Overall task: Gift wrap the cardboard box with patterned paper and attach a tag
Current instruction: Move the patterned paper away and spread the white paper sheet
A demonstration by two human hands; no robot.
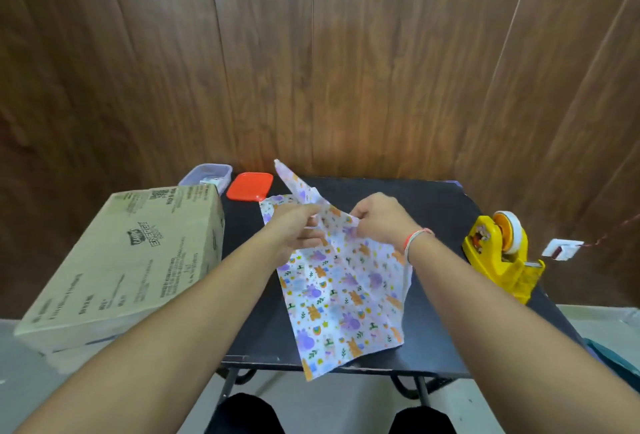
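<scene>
A sheet of white patterned paper (pixel 343 298) with purple and orange animals lies across the small black table (pixel 433 212), its near corner hanging over the front edge. My left hand (pixel 298 226) and my right hand (pixel 377 217) both pinch a raised fold of the paper near its far end, close together. One corner of the paper sticks up behind my hands. The large cardboard box (pixel 128 257) with black print stands at the table's left side, overhanging it.
A yellow tape dispenser (pixel 502 253) sits at the table's right edge. A red lid (pixel 250 186) and a clear plastic container (pixel 207 174) lie at the back left. A wood-panelled wall rises behind. A white wall socket (pixel 562 248) is at the right.
</scene>
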